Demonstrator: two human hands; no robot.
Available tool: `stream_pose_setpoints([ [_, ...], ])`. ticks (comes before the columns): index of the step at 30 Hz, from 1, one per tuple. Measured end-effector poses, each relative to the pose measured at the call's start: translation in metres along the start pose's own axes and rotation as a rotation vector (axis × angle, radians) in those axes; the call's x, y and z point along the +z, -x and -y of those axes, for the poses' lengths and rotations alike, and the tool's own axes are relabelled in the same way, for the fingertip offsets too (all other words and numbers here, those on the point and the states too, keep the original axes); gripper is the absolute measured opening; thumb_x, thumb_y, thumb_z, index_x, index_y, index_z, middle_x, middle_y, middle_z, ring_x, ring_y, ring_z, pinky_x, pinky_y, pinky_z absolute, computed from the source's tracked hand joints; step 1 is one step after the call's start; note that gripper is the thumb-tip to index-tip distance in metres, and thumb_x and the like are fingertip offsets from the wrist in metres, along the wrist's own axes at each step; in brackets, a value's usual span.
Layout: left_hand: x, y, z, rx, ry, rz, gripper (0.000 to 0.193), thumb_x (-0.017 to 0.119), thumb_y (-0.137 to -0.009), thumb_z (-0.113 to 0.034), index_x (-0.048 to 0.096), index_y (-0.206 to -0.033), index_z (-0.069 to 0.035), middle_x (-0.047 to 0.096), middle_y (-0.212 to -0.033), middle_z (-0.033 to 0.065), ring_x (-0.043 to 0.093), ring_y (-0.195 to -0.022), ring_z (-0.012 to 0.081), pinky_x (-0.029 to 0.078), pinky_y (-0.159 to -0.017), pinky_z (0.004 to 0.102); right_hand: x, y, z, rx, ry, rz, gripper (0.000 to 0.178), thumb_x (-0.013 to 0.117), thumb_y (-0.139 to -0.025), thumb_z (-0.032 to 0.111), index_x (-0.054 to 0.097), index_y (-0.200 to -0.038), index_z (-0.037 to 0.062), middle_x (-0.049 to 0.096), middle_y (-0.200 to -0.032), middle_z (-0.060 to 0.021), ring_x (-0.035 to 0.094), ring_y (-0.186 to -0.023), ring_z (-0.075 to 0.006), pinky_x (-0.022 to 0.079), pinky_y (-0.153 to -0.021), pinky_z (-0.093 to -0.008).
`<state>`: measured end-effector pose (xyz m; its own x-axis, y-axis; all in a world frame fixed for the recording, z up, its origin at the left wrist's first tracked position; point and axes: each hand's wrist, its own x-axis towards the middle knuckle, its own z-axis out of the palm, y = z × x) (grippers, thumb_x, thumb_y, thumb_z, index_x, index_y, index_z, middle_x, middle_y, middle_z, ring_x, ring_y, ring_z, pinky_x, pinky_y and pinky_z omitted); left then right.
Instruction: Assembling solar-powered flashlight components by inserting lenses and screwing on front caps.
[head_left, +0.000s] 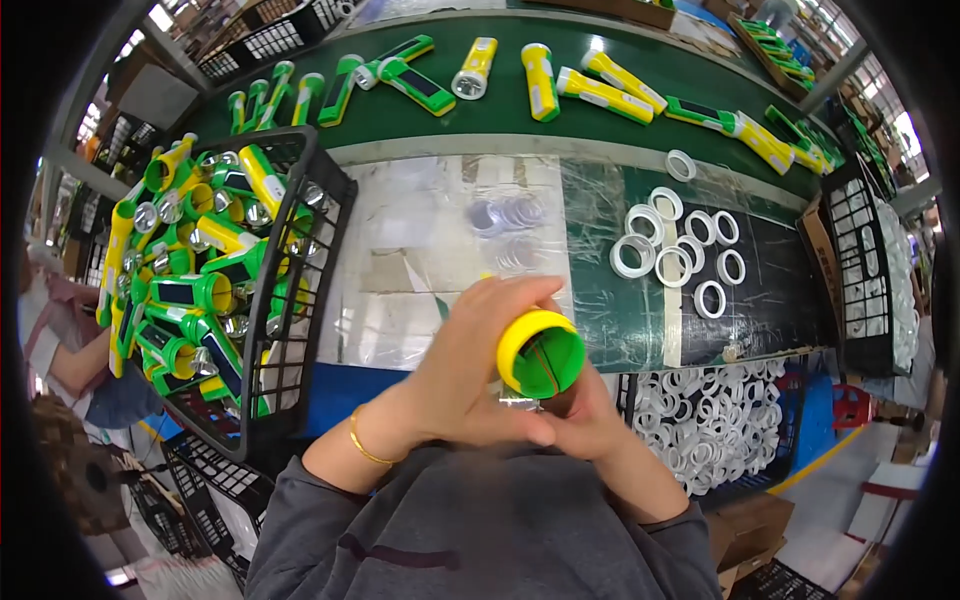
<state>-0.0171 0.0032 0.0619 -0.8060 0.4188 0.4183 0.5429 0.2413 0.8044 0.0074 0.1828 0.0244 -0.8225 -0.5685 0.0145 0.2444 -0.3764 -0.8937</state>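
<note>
My left hand (465, 350) is wrapped round a flashlight body (513, 352), its open yellow head tilted up toward me. Inside the head the wall is green, and thin reddish wires run out over the rim. Below the rim a small shiny piece (520, 402) shows between my hands, mostly covered. My right hand (590, 415) is closed close under the head; its fingertips are hidden, so what it grips cannot be made out. Beyond my hands, thin clear discs (507, 214) lie on the worktop. Several white rings (632, 256) are spread to their right.
A black crate (325, 215) heaped with yellow and green flashlights stands at the left. Across the back, a green conveyor belt (380, 132) carries more flashlights. Loose white rings (710, 425) fill a bin below the worktop's right edge. Another black crate (862, 262) stands far right.
</note>
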Motion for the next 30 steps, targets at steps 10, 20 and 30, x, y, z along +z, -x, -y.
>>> stream_pose_setpoints([
  [10,0.015,0.02,0.033,-0.075,-0.107,-0.29,0.075,0.09,-0.056,-0.034,0.05,-0.112,-0.004,0.062,-0.099,0.0121,0.064,-0.081,0.0254,0.053,-0.07,0.0312,-0.014,-0.014,0.021,0.044,0.135,-0.338,0.059,0.06,-0.081,-0.007,0.037,-0.135,0.0007,0.06,-0.104,-0.0113,0.063,-0.082,-0.0164,0.055,-0.069,-0.0299],
  [20,0.02,0.03,0.038,-0.14,0.166,-0.146,0.073,0.085,-0.063,-0.026,0.046,-0.12,-0.003,0.059,-0.102,0.0122,0.063,-0.086,0.0247,0.05,-0.075,0.0324,-0.017,-0.028,0.053,-0.553,1.109,0.129,0.031,0.06,-0.072,-0.011,0.066,-0.101,-0.0024,0.055,-0.124,-0.0254,0.065,-0.091,-0.0308,0.054,-0.075,-0.0317],
  [30,0.025,0.031,0.036,-0.11,0.518,-0.145,0.075,0.085,-0.065,-0.031,0.045,-0.123,-0.003,0.061,-0.101,0.0098,0.063,-0.086,0.0217,0.051,-0.076,0.0314,-0.021,-0.029,0.042,-0.667,1.289,0.273,0.03,0.064,-0.081,0.029,0.069,-0.101,0.0069,0.051,-0.127,-0.0233,0.053,-0.112,-0.0384,0.046,-0.091,-0.0472],
])
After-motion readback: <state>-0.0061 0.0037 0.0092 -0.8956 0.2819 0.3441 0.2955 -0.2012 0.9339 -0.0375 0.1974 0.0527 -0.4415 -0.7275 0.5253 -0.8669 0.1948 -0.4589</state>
